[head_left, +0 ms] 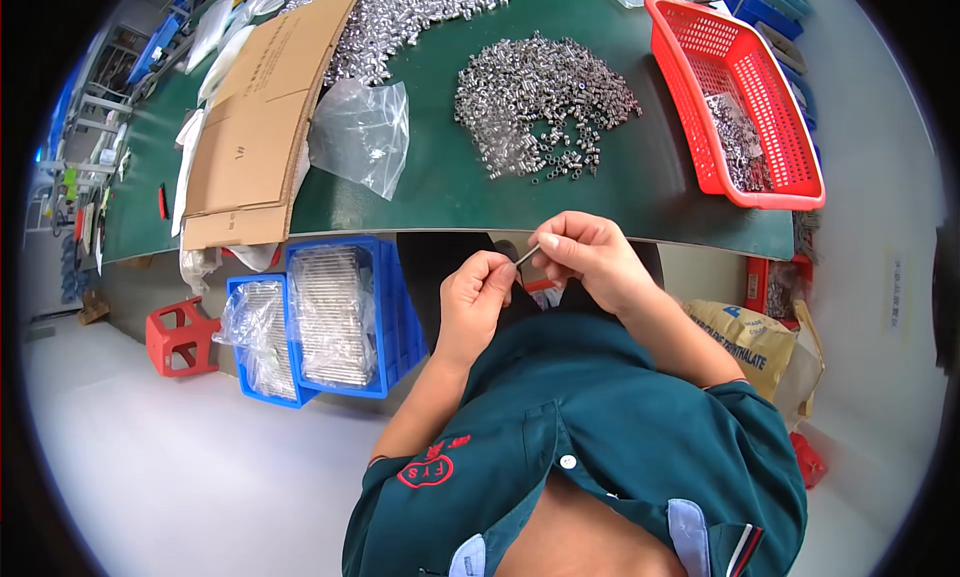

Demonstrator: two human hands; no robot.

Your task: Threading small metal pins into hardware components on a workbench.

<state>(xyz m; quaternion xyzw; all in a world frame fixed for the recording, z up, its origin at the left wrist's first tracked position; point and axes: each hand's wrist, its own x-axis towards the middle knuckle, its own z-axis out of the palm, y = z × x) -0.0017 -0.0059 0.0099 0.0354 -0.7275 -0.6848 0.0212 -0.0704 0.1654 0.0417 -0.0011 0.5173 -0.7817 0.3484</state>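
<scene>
While hands (540,267) pinch a pin (527,256), red basket (700,87) holds metal parts (740,142).

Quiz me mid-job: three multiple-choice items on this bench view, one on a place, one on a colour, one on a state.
1. Where does the red plastic mesh basket sit?
A. on the floor
B. on the green table's right side
C. under the cardboard

2. What colour are the plastic crates under the table edge?
A. blue
B. yellow
C. white

3. What are the two hands doing?
A. resting flat
B. lifting the basket
C. pinching a thin metal pin between them

Answers: B, it stands right of the heap of small silvery metal parts; A, the crate walls are blue; C, left hand and right hand meet at the pin.
</scene>
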